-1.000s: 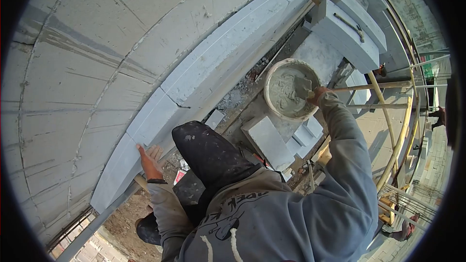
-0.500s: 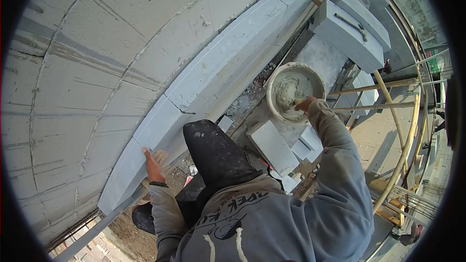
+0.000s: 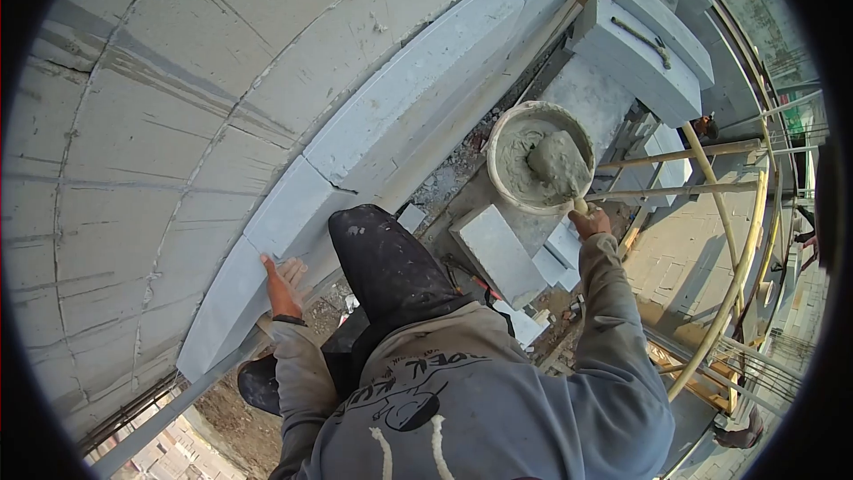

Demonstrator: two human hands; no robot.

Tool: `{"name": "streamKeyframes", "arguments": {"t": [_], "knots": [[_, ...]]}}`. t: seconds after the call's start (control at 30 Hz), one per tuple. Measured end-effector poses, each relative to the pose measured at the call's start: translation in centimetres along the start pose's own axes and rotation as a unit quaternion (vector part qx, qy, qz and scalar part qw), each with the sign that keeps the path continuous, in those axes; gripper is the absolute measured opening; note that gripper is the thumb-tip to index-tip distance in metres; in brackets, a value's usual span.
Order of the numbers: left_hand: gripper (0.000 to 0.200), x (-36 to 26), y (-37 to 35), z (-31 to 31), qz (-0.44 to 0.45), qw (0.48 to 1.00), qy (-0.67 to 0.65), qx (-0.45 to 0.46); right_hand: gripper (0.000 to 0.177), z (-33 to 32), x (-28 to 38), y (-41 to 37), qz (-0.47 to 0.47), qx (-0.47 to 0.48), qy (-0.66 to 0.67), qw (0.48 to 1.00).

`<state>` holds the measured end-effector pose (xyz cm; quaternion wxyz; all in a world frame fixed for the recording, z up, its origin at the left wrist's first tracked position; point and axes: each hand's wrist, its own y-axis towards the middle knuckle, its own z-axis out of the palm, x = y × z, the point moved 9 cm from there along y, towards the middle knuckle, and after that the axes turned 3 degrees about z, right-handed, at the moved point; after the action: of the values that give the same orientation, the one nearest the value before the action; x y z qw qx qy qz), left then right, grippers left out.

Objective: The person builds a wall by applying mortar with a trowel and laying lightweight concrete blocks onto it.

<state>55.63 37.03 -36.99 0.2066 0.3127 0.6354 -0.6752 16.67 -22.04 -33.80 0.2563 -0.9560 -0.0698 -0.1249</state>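
Note:
My right hand point(image 3: 592, 221) is wrapped round the handle of a trowel point(image 3: 580, 205) at the near rim of a round bucket point(image 3: 524, 204). A heap of wet grey mortar covers the trowel's blade, over more mortar point(image 3: 517, 138) inside the bucket. With fingers stretched out, my left hand point(image 3: 284, 284) rests against the side of a pale block point(image 3: 222, 313) in the row along the wall. The tips of some left fingers are hard to make out against the block.
A block wall point(image 3: 204, 80) rises on the left. Loose blocks point(image 3: 499, 253) lie by the bucket, and larger ones point(image 3: 635, 58) are stacked at the back right, with a stick on top. Wooden poles point(image 3: 729, 284) stand on the right. My bent knee point(image 3: 378, 253) is near the row.
My right hand has drawn back from inside the bucket to its near rim, and the trowel now shows loaded with mortar. My left hand stays against the block.

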Motion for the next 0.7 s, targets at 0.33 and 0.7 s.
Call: {"name": "streamKeyframes", "arguments": {"t": [0.33, 0.7], "knots": [[0.117, 0.1, 0.2, 0.3, 0.012, 1.0, 0.0, -0.007, 0.025, 3.7, -0.8, -2.5, 0.203, 0.238, 0.371, 0.874], [0.114, 0.0, -0.2, 0.2, 0.008, 1.0, 0.017, 0.002, 0.027, 5.3, 2.8, -4.4, 0.116, 0.257, 0.502, 0.818]]}}
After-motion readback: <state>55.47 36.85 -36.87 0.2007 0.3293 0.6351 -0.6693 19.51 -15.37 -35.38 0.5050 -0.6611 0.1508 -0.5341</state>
